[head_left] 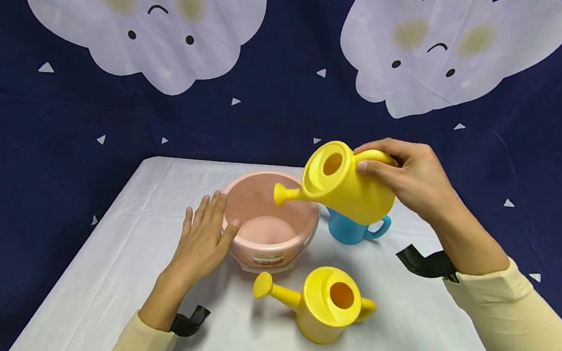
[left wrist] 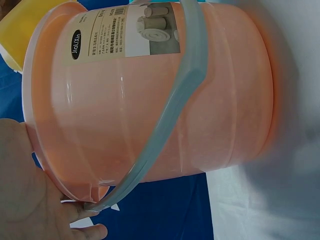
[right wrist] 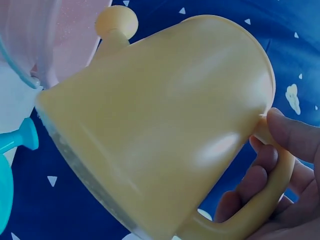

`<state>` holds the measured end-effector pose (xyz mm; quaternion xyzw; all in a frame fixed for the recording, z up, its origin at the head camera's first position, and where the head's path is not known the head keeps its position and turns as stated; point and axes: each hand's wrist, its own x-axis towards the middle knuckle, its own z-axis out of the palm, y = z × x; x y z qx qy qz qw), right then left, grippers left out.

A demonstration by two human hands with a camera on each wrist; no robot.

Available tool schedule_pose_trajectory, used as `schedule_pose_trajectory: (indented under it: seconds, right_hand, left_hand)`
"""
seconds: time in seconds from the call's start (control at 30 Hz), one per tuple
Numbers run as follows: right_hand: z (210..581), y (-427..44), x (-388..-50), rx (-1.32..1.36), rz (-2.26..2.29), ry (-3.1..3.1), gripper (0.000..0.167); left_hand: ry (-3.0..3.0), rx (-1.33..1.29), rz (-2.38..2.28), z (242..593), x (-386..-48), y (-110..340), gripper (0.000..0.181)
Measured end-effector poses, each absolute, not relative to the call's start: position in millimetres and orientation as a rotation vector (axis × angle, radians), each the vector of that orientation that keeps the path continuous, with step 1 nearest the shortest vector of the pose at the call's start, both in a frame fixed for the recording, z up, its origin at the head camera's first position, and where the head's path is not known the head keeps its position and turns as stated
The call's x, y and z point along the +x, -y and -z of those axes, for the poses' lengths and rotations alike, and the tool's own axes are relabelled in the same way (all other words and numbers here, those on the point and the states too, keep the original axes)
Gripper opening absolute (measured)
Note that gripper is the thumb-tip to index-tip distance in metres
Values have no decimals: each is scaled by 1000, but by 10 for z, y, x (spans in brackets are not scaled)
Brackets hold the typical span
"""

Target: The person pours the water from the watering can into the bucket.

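Note:
A yellow watering can [head_left: 359,196] is held up by my right hand [head_left: 406,172], the fingers curled round its handle. It tilts left, its spout over the right rim of a pink bucket [head_left: 267,247]. In the right wrist view the thumb and fingers of my right hand [right wrist: 287,170] wrap the handle of the can [right wrist: 160,120]. My left hand [head_left: 202,241] rests with spread, fairly straight fingers on the bucket's left rim; the left wrist view shows the hand [left wrist: 35,190] at the rim of the bucket [left wrist: 125,110]. No water stream is visible.
Another yellow watering can [head_left: 327,308] stands upright in front of the bucket, its spout pointing left. A blue watering can [head_left: 346,230] stands right of the bucket, partly hidden by the raised can. The white tablecloth [head_left: 100,288] ends at a dark blue cloud-patterned cloth [head_left: 289,76].

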<state>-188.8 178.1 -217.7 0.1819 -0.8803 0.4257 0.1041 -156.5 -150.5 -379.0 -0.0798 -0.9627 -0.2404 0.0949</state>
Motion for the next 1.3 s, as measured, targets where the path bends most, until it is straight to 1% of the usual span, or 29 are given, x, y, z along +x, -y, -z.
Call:
schedule_pose_trajectory:
  seconds: [0.53,0.8,1.1,1.3]
  right_hand:
    - [2500,-2010,-1796,388,-1433,2447,30]
    - [2614,-2066,-1760,352,-1651,2318,30]
    - [2748,-2156,-1716,381,-1860,2107,29]
    - [2844,-2202,-1703,448,-1943,1970,28]
  left_hand:
    - [2852,-236,727,3790,-1563,1513,70]
    - [2850,-235,721,3801,-1570,1518,70]
    - [2856,-230,730,3795,-1557,1513,71]
    - [2862,-227,726,3791,-1556,1512,71]
